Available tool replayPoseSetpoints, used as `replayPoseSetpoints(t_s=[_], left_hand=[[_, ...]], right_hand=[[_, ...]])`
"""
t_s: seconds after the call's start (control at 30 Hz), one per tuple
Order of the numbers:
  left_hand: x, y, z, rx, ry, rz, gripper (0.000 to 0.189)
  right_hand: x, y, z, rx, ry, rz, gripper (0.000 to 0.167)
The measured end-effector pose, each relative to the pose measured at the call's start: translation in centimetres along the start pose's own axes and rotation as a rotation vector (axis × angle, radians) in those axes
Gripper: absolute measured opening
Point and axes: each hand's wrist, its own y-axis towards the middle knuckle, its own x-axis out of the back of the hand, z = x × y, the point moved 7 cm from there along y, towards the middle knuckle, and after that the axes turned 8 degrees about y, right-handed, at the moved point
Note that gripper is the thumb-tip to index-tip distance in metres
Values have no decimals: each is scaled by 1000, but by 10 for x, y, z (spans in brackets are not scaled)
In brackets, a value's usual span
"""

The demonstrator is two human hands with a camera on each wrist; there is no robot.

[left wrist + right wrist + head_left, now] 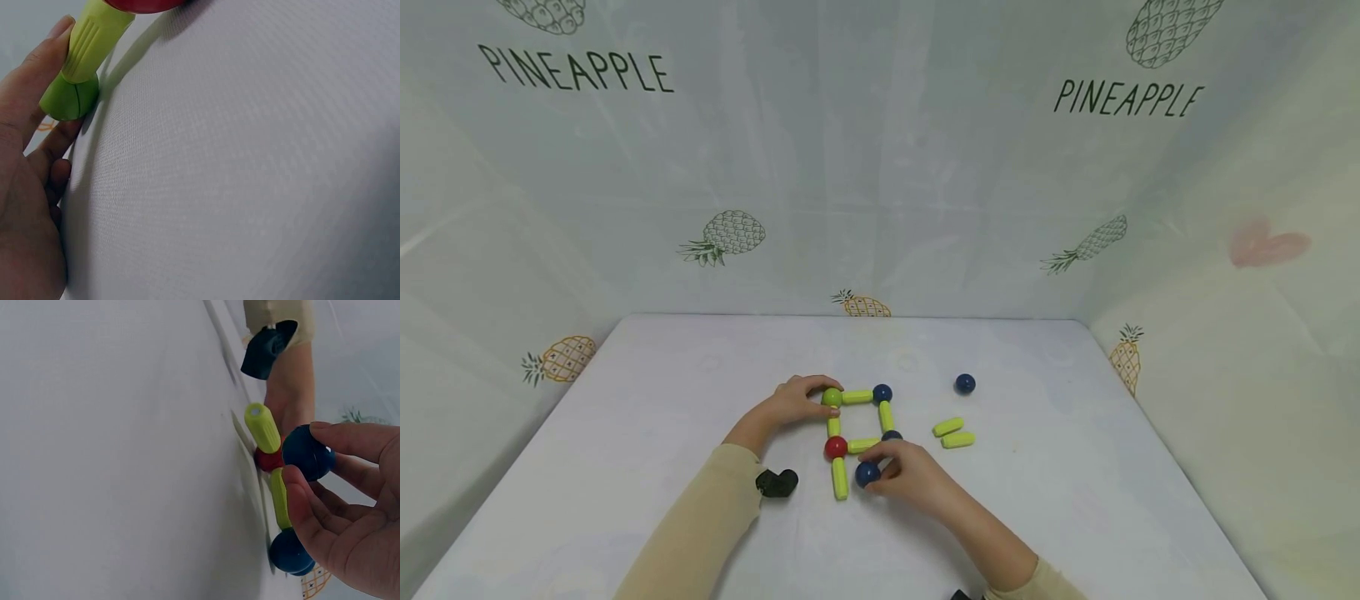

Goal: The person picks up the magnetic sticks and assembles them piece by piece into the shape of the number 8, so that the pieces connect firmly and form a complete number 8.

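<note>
A square of yellow-green rods with balls at its corners lies on the table: a green ball [832, 397], a red ball [836, 447] and two blue ones, the far blue ball [882, 392] fully seen. From the red ball a further rod [840, 479] points toward the near side, its tip bare. My left hand [797, 400] holds the green ball between thumb and fingers at the far left corner. Between thumb and fingertips my right hand [913, 477] pinches a loose blue ball [307, 453], just right of that rod and apart from it. The near right corner ball is partly hidden by this hand.
Two loose yellow-green rods, one of them the nearer rod [958, 439], lie right of the square. Behind them sits another blue ball [965, 383]. A black wrist device [777, 483] is on the left sleeve. A pineapple-print sheet [880, 167] hangs behind the white table [1060, 500].
</note>
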Motion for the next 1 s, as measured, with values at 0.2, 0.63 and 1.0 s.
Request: replayPoseSetpoints(t_s=[0.2, 0.63, 1.0], left_hand=[[0, 1, 1, -2, 2, -1, 44], [0, 0, 0, -4, -7, 0, 44], [0, 1, 1, -6, -20, -3, 44]], right_hand=[[-9, -3, -2, -31, 25, 24, 32], [-24, -7, -6, -45, 78, 65, 29], [-33, -8, -6, -50, 85, 84, 27]])
